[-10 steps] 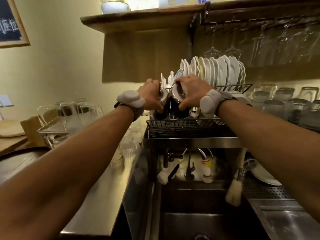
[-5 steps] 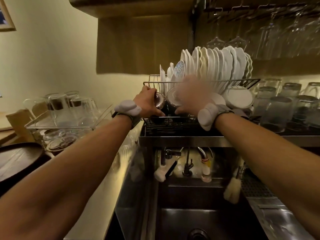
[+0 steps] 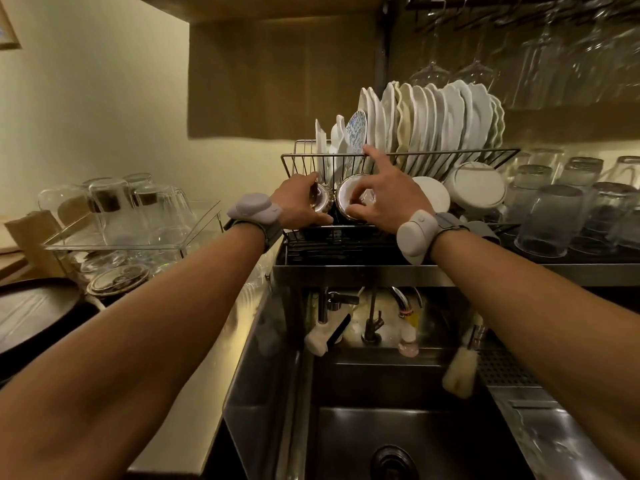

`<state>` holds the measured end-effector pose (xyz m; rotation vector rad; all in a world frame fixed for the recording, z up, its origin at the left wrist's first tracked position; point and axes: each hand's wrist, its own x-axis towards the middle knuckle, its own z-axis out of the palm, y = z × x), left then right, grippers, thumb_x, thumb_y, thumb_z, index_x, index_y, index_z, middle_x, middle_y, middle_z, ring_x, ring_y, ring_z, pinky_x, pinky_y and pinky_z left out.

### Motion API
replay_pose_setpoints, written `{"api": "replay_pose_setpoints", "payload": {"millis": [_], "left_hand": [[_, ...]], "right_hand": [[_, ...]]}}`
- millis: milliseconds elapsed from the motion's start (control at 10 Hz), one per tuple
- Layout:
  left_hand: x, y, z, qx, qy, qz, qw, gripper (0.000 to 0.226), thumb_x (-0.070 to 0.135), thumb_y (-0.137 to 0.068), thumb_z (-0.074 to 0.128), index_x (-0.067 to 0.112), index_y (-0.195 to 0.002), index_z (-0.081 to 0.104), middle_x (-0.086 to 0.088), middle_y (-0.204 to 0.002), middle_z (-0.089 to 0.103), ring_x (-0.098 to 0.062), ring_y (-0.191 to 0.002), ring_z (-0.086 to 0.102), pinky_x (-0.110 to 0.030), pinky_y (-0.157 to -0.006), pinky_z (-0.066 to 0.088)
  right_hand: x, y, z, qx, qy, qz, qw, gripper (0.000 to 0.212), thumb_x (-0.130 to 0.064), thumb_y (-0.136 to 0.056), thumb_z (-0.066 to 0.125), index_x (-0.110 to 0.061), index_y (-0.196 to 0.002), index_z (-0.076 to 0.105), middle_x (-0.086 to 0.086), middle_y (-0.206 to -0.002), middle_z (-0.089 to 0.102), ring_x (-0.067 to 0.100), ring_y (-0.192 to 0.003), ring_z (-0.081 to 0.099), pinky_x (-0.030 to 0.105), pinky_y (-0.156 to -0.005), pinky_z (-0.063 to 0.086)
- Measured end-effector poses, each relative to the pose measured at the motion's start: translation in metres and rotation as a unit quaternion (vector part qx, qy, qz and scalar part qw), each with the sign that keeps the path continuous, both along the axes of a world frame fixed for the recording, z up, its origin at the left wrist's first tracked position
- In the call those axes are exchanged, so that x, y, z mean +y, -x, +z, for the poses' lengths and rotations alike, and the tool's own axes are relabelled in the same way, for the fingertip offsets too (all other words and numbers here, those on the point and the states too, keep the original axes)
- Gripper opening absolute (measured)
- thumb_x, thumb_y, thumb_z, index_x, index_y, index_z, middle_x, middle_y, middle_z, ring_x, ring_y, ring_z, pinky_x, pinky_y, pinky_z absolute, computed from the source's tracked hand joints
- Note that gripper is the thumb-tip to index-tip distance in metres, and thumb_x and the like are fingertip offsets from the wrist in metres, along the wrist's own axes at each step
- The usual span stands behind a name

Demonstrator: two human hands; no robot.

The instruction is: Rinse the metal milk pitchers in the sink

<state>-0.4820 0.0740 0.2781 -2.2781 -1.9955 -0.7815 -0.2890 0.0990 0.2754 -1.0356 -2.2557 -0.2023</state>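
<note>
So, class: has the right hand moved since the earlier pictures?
Yes. The right hand has opened, its forefinger now lifted to the rack rim, off the pitcher.

Pitcher bodies [image 3: 323, 202] behind hands [image 3: 384, 199].

Dim warm light, pale yellow wall [image 3: 104, 109] at the back. Landmark = wire dish rack [image 3: 398, 157] w/ white plates [image 3: 443, 119] on edge. Above it: brown wood panel [image 3: 277, 74]; above-right, stemmed glasses [image 3: 478, 67] hang bowl-down. Right of rack: upturned tumblers [image 3: 550, 220] in rows. Left of rack: clear tray [image 3: 131, 237] w/ upturned glasses, on steel counter [image 3: 194, 393]; far left a dark round tray [image 3: 31, 313], and a picture-frame corner [image 3: 8, 36] high on the wall.
</note>
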Motion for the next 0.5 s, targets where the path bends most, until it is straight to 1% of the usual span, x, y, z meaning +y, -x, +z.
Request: {"api": "replay_pose_setpoints", "payload": {"millis": [100, 200, 300, 400, 500], "left_hand": [[-0.003, -0.001, -0.002, -0.004, -0.004, 0.007, 1.000, 0.085, 0.038, -0.070, 0.079, 0.011, -0.140, 0.038, -0.013, -0.136, 0.049, -0.029, -0.123, 0.047, -0.032, -0.098, 0.038], [-0.004, -0.002, -0.004, -0.040, -0.013, 0.003, 0.999, 0.069, 0.040, -0.077, 0.073, 0.008, -0.132, 0.047, -0.013, -0.129, 0.056, -0.028, -0.115, 0.053, -0.027, -0.087, 0.037], [-0.007, -0.002, -0.004, -0.060, -0.011, -0.003, 0.998, 0.064, 0.038, -0.081, 0.069, 0.009, -0.133, 0.046, -0.011, -0.128, 0.057, -0.025, -0.113, 0.054, -0.025, -0.086, 0.035], [-0.006, 0.000, -0.007, -0.045, -0.002, -0.019, 0.999, 0.071, 0.041, -0.082, 0.066, 0.015, -0.141, 0.038, -0.010, -0.138, 0.049, -0.026, -0.124, 0.048, -0.029, -0.098, 0.036], [-0.010, -0.003, -0.007, -0.033, -0.010, 0.008, 0.999, 0.081, 0.048, -0.083, 0.062, 0.020, -0.149, 0.024, -0.011, -0.157, 0.022, -0.027, -0.144, 0.022, -0.038, -0.116, 0.022]], "right_hand": [[-0.001, -0.001, 0.000, 0.004, 0.004, -0.001, 1.000, 0.021, -0.040, -0.076, 0.070, -0.023, -0.088, 0.069, -0.001, -0.158, 0.015, 0.026, -0.132, 0.042, 0.037, -0.098, 0.040], [-0.001, -0.001, -0.003, 0.008, 0.004, -0.006, 1.000, 0.020, -0.041, -0.076, 0.070, -0.024, -0.087, 0.067, -0.002, -0.158, 0.014, 0.027, -0.129, 0.044, 0.038, -0.096, 0.040], [-0.004, 0.000, -0.005, 0.013, -0.001, -0.014, 1.000, 0.019, -0.041, -0.077, 0.069, -0.026, -0.089, 0.067, -0.001, -0.158, 0.013, 0.028, -0.132, 0.041, 0.040, -0.096, 0.043], [-0.006, 0.001, -0.010, 0.020, -0.015, -0.015, 1.000, 0.021, -0.039, -0.079, 0.067, -0.026, -0.096, 0.068, 0.002, -0.159, 0.013, 0.027, -0.139, 0.030, 0.041, -0.100, 0.041], [-0.013, 0.000, -0.009, 0.038, -0.008, -0.015, 0.999, 0.021, -0.038, -0.080, 0.066, -0.024, -0.096, 0.068, 0.003, -0.158, 0.017, 0.025, -0.140, 0.028, 0.043, -0.100, 0.042]]}}
